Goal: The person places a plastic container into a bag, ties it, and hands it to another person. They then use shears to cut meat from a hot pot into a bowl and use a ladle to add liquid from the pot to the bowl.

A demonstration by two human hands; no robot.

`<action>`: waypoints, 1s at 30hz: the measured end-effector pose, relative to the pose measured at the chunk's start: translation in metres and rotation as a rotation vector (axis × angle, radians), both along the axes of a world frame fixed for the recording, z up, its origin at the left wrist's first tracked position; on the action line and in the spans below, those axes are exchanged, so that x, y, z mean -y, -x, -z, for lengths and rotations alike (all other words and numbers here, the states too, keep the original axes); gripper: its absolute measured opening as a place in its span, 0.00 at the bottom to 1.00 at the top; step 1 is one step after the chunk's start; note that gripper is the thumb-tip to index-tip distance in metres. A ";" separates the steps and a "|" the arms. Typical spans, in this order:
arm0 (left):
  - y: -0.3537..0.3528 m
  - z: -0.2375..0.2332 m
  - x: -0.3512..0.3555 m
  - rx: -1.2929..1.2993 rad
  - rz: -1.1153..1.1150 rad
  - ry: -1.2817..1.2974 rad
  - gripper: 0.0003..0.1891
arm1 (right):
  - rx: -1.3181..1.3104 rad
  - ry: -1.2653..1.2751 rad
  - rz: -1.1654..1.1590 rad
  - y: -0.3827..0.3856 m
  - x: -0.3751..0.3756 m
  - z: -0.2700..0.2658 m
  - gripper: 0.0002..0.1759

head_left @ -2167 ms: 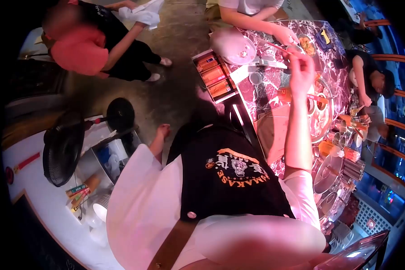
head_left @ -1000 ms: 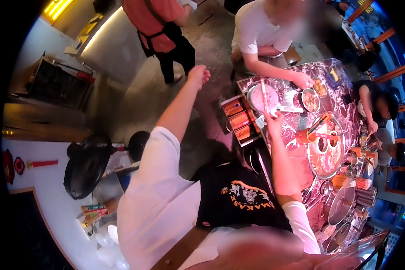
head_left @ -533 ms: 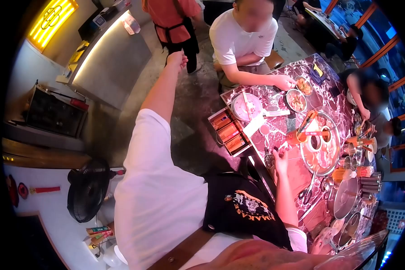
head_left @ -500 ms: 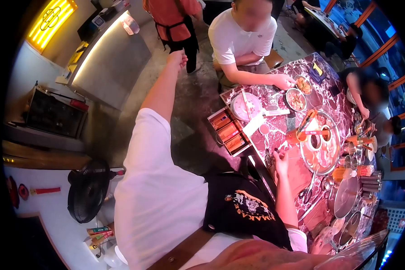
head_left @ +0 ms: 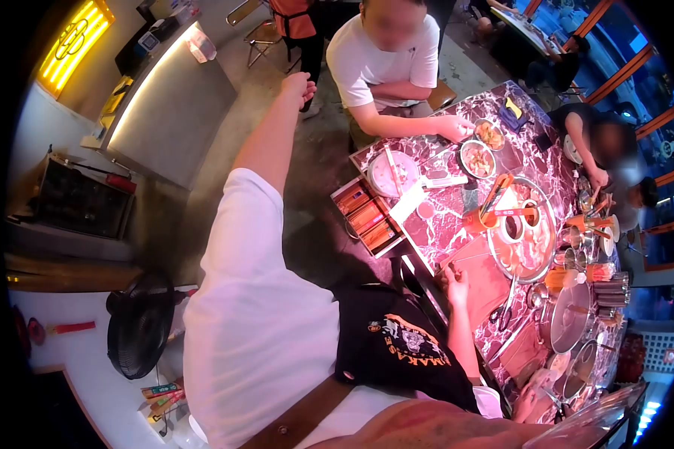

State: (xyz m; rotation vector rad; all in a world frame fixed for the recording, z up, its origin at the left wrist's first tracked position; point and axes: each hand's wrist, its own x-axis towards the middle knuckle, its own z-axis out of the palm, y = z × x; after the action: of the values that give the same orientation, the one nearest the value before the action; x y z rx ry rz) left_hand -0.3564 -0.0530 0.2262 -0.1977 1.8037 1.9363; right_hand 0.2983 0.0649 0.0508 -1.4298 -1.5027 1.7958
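My left hand (head_left: 298,89) is at the end of my outstretched arm, above the floor, with the fingers curled into a loose fist. Nothing sticks out of it. Over the table's near edge, my right hand (head_left: 454,287) is half closed with bent fingers. A small dark spot shows between its fingers, too small to name. Just beyond it lies a flat reddish-brown board or mat (head_left: 484,273). A large round pot (head_left: 533,254) with smaller round bowls inside stands behind that, beside an orange-banded container (head_left: 481,220) of long utensils.
An open drawer of utensils (head_left: 365,217) juts from the marbled table (head_left: 434,239). Bowls of food (head_left: 477,159) and a pink plate (head_left: 393,173) stand near a seated person in white (head_left: 382,67). Steel pans (head_left: 569,318) are at right. A black fan (head_left: 140,325) stands at left.
The whole view has shifted slightly, so the table appears further left. My left arm stays stretched out. My right hand sits slightly lower in view. The standing person in red has moved toward the top edge.
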 end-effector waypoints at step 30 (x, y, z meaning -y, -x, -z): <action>0.000 0.017 -0.012 0.053 0.049 -0.035 0.08 | 0.165 0.015 0.012 -0.006 0.030 -0.018 0.18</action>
State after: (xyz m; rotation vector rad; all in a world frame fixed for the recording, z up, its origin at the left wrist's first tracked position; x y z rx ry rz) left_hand -0.3563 -0.0414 0.2094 -0.1897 1.7233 1.9096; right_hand 0.3044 0.0350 0.0688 -1.6250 -1.5588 1.7213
